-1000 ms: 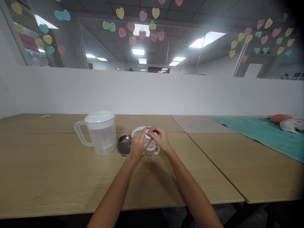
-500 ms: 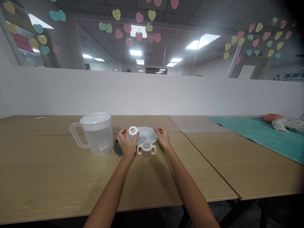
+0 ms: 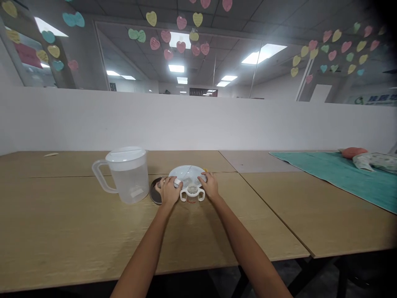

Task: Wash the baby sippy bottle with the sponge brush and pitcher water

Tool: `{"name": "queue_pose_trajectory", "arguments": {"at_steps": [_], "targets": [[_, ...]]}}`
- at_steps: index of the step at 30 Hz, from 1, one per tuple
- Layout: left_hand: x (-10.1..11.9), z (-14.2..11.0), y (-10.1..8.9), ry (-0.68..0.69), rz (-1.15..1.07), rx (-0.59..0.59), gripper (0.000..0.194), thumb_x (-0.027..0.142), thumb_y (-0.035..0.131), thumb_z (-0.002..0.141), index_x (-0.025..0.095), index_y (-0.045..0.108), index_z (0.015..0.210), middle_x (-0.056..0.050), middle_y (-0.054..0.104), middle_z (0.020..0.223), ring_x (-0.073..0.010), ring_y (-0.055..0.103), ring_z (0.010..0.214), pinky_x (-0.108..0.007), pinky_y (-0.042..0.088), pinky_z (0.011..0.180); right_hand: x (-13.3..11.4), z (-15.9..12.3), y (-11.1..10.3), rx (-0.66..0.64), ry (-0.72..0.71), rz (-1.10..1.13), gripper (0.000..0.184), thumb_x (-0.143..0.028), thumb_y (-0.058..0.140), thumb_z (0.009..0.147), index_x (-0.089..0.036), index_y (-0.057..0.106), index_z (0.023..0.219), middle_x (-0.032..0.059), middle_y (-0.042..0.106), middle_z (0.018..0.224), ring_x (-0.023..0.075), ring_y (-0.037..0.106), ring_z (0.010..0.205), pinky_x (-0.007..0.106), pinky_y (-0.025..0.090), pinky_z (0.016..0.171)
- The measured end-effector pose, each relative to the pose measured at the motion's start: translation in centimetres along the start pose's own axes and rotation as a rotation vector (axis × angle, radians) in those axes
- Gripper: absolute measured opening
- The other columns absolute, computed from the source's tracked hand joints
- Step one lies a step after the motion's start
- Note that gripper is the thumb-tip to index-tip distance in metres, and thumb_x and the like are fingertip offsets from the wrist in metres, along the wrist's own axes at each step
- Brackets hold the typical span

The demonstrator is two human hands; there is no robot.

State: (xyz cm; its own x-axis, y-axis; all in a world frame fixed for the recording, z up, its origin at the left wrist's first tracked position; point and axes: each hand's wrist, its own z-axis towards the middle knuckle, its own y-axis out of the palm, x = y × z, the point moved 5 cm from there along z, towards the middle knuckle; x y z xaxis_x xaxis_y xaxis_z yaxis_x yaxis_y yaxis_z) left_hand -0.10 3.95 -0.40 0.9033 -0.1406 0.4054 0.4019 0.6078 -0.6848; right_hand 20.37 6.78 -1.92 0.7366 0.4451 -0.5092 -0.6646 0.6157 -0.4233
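My left hand (image 3: 169, 190) is closed around a small white bottle collar or cap (image 3: 177, 182), partly hidden by the fingers, left of the white plate (image 3: 182, 169). My right hand (image 3: 211, 185) reaches over the plate's right side, fingers bent and apart; no held thing shows. Inside the plate lie clear pieces (image 3: 187, 181) too small to make out. Between the hands, in front of the plate, stands a small clear baby bottle (image 3: 192, 194) upright, uncapped, with a white two-handled ring around its neck. Beneath and beside my left hand is a dark round lid or dish (image 3: 155, 195).
A big clear lidded pitcher (image 3: 132, 182) with a handle stands to the left. Behind my right hand a yellow tip (image 3: 206, 170) shows. A teal cloth (image 3: 335, 174) covers the far right, bearing a reddish thing (image 3: 354, 153) and patterned fabric (image 3: 376, 161). A white wall (image 3: 198, 124) rises behind.
My left hand has lowered and turned the white collar, so its round opening no longer faces me. My right hand has moved slightly down and left over the plate.
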Motion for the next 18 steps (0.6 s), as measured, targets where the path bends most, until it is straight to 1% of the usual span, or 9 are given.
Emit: {"name": "queue_pose_trajectory", "arguments": {"at_steps": [3,5,7,9,11,12,14,16,18], "targets": [[0.0,-0.1,0.1,0.022,0.015,-0.005,0.033,0.044,0.052,0.08,0.025,0.065,0.104,-0.011,0.048,0.128,-0.0315,0.033,0.121,-0.054,0.02,0.099,0.0,-0.1,0.0,0.002,0.002,0.002,0.032,-0.044,0.051,0.081,-0.017,0.062,0.095,0.0082,0.06,0.096,0.0222,0.05,0.093,0.034,0.038,0.085],[0.4,-0.2,-0.8,0.046,0.018,0.076,0.04,0.045,0.05,0.081,0.023,0.061,0.112,-0.014,0.044,0.131,-0.0324,0.032,0.122,-0.055,0.018,0.1,0.0,-0.2,0.0,-0.006,0.005,-0.002,0.034,-0.046,0.048,0.083,-0.018,0.062,0.096,0.0082,0.059,0.095,0.0221,0.05,0.092,0.034,0.038,0.084],[0.7,-0.1,-2.8,0.051,0.006,0.249,0.046,0.044,0.048,0.082,0.02,0.053,0.121,-0.016,0.038,0.135,-0.0332,0.031,0.124,-0.057,0.016,0.1,0.0,-0.3,0.1,-0.016,0.003,-0.006,0.035,-0.047,0.046,0.083,-0.017,0.062,0.095,0.0085,0.059,0.095,0.0223,0.05,0.092,0.035,0.038,0.084],[0.2,-0.1,-5.4,-0.002,-0.035,0.461,0.051,0.042,0.048,0.082,0.018,0.046,0.128,-0.018,0.029,0.14,-0.0346,0.027,0.126,-0.057,0.015,0.101,0.1,-0.3,0.1,-0.022,-0.001,-0.009,0.037,-0.048,0.045,0.084,-0.017,0.062,0.095,0.0089,0.059,0.095,0.0225,0.05,0.092,0.035,0.038,0.084],[-1.5,-0.1,-7.7,-0.095,-0.097,0.636,0.06,0.042,0.049,0.081,0.017,0.036,0.134,-0.019,0.022,0.143,-0.0349,0.022,0.129,-0.055,0.016,0.102,0.1,-0.4,0.1,-0.024,-0.004,-0.012,0.039,-0.049,0.044,0.084,-0.016,0.062,0.095,0.0093,0.059,0.095,0.0227,0.049,0.092,0.035,0.038,0.084],[-2.7,0.0,-8.5,-0.134,-0.127,0.694,0.065,0.042,0.05,0.081,0.016,0.029,0.137,-0.019,0.021,0.143,-0.0341,0.021,0.13,-0.054,0.016,0.103,0.2,-0.4,0.1,-0.024,-0.005,-0.014,0.039,-0.049,0.044,0.084,-0.016,0.062,0.096,0.0095,0.059,0.095,0.0229,0.049,0.093,0.036,0.038,0.084],[-5.5,0.1,-9.6,-0.169,-0.161,0.735,0.074,0.043,0.052,0.079,0.013,0.02,0.139,-0.02,0.022,0.142,-0.0324,0.02,0.13,-0.052,0.016,0.104,0.2,-0.5,0.1,-0.026,-0.005,-0.011,0.041,-0.05,0.042,0.084,-0.016,0.062,0.096,0.0099,0.059,0.095,0.0231,0.049,0.093,0.036,0.038,0.084],[-8.0,0.4,-9.9,-0.105,-0.146,0.673,0.078,0.042,0.054,0.077,0.01,0.017,0.139,-0.021,0.022,0.141,-0.032,0.02,0.131,-0.05,0.016,0.105,0.1,-0.5,0.1,-0.026,0.002,0.001,0.041,-0.05,0.041,0.084,-0.016,0.062,0.095,0.0102,0.059,0.095,0.0231,0.05,0.093,0.036,0.038,0.084],[-10.1,0.5,-9.8,-0.042,-0.113,0.597,0.078,0.039,0.054,0.076,0.008,0.019,0.138,-0.022,0.024,0.14,-0.0338,0.022,0.13,-0.051,0.017,0.105,0.0,-0.5,0.0,-0.019,0.013,0.021,0.042,-0.051,0.041,0.084,-0.015,0.062,0.094,0.0106,0.06,0.094,0.0232,0.05,0.093,0.036,0.038,0.084]]}}
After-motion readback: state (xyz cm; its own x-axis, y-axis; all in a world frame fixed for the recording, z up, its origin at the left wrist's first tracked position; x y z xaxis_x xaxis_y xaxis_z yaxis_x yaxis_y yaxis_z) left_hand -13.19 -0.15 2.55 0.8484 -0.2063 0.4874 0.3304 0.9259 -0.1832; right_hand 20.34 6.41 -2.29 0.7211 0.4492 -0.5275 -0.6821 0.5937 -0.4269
